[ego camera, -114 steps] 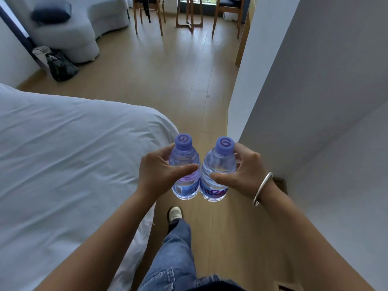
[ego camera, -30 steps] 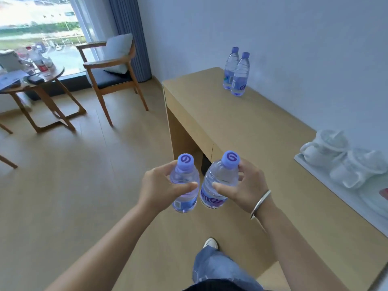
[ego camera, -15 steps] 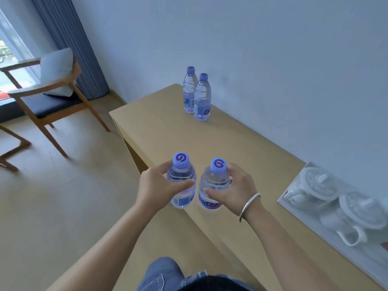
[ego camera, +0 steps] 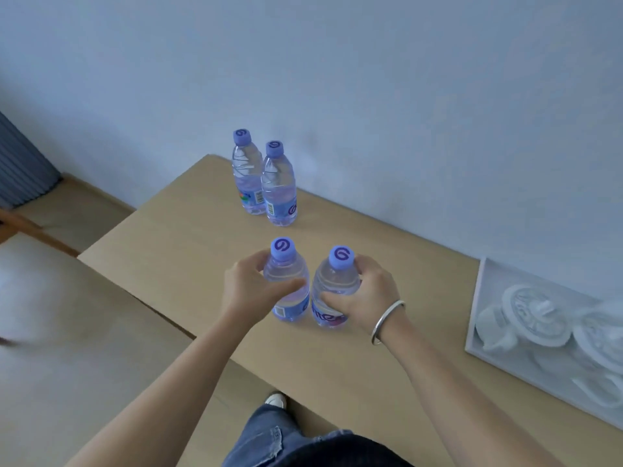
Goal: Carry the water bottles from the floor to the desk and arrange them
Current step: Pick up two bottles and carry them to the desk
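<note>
Four water bottles in all, every one upright, purple caps up. Two standing (ego camera: 248, 176) (ego camera: 279, 187) side by side at the desk's (ego camera: 161, 251) far edge by the wall. Two more in hand over the middle of the desk: left hand (ego camera: 249, 291) wrapped round one (ego camera: 288, 281), right hand (ego camera: 367, 294) curled round the other (ego camera: 333, 288). Bases possibly touching the top, hard to tell. White tray (ego camera: 478, 305) of crockery at the right edge.

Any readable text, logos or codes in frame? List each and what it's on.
No words readable.
Swirl logo, not lettering: purple caps of all four clear plastic water bottles, e.g. left-hand bottle.
Purple label print on right-hand bottle: partial, unreadable.
Barcodes on two far bottles: too small.
</note>
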`<state>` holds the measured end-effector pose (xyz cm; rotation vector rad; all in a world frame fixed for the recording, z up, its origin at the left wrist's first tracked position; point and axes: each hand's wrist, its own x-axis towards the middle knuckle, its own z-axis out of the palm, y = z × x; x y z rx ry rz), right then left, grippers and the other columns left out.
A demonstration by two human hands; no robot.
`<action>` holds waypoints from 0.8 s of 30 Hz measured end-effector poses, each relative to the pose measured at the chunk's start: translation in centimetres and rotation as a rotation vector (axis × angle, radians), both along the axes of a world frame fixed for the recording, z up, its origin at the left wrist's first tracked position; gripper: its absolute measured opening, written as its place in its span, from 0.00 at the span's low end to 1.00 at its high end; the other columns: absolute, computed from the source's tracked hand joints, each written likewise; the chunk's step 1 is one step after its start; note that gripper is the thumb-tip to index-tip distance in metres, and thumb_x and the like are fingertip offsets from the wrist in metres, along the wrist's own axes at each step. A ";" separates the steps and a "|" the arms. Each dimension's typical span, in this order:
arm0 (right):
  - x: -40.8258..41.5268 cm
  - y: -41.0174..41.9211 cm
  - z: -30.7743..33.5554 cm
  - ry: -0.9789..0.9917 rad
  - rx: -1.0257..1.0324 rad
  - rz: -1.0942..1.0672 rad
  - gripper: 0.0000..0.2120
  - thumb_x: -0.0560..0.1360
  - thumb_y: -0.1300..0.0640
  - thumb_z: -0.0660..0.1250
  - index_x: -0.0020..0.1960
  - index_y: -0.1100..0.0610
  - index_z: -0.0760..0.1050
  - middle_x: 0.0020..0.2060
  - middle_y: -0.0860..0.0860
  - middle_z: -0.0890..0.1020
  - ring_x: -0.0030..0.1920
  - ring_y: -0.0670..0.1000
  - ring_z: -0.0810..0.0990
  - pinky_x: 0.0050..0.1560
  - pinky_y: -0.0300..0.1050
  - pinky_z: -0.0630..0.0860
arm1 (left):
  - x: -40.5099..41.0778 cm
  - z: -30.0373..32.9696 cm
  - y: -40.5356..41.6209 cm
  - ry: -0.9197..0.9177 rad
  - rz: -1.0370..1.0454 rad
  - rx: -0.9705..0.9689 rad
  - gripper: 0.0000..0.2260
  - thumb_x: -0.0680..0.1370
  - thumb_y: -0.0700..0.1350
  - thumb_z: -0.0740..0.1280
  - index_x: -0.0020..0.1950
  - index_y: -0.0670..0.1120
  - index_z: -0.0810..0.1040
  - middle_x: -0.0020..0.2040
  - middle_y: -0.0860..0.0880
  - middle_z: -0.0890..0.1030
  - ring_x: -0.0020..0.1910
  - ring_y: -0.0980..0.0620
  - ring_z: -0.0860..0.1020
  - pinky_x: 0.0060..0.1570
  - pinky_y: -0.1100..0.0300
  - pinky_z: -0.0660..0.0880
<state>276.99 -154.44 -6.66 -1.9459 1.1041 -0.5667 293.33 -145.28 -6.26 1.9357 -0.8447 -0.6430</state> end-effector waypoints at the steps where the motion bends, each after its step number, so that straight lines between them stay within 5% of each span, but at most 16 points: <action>1: 0.9 -0.5 0.0 0.004 0.010 -0.025 0.14 0.61 0.49 0.76 0.40 0.47 0.73 0.38 0.44 0.78 0.39 0.46 0.77 0.39 0.38 0.71 | 1.0 0.1 -0.8 0.001 -0.020 0.007 0.13 0.59 0.50 0.76 0.36 0.67 0.78 0.36 0.65 0.81 0.34 0.69 0.77 0.29 0.77 0.69; 10: 7.3 -5.1 0.0 0.000 0.048 -0.194 0.17 0.62 0.51 0.75 0.47 0.50 0.73 0.39 0.42 0.78 0.41 0.46 0.77 0.40 0.36 0.70 | 8.8 0.0 -7.9 -0.001 -0.142 0.015 0.09 0.60 0.50 0.76 0.34 0.56 0.77 0.28 0.63 0.76 0.27 0.64 0.72 0.28 0.69 0.66; 15: 9.1 -6.1 -0.2 -0.031 0.013 -0.289 0.17 0.63 0.49 0.75 0.47 0.45 0.71 0.40 0.40 0.77 0.40 0.41 0.76 0.38 0.31 0.68 | 10.8 -0.3 -9.8 -0.023 -0.232 0.008 0.10 0.62 0.51 0.75 0.36 0.55 0.76 0.29 0.62 0.76 0.28 0.66 0.73 0.24 0.73 0.66; 19: 9.5 -5.2 -1.1 -0.060 0.007 -0.377 0.20 0.62 0.48 0.76 0.50 0.45 0.71 0.40 0.38 0.77 0.40 0.35 0.75 0.37 0.22 0.67 | 11.4 -0.7 -9.1 -0.085 -0.312 -0.007 0.16 0.63 0.51 0.77 0.47 0.57 0.77 0.39 0.63 0.79 0.38 0.69 0.75 0.34 0.71 0.67; 24: 10.0 -4.4 -0.8 -0.145 -0.027 -0.392 0.17 0.64 0.56 0.74 0.44 0.42 0.69 0.42 0.39 0.76 0.42 0.32 0.76 0.41 0.23 0.69 | 11.4 -1.8 -8.7 -0.029 -0.310 -0.035 0.28 0.63 0.50 0.78 0.61 0.52 0.73 0.53 0.58 0.77 0.53 0.58 0.76 0.51 0.61 0.72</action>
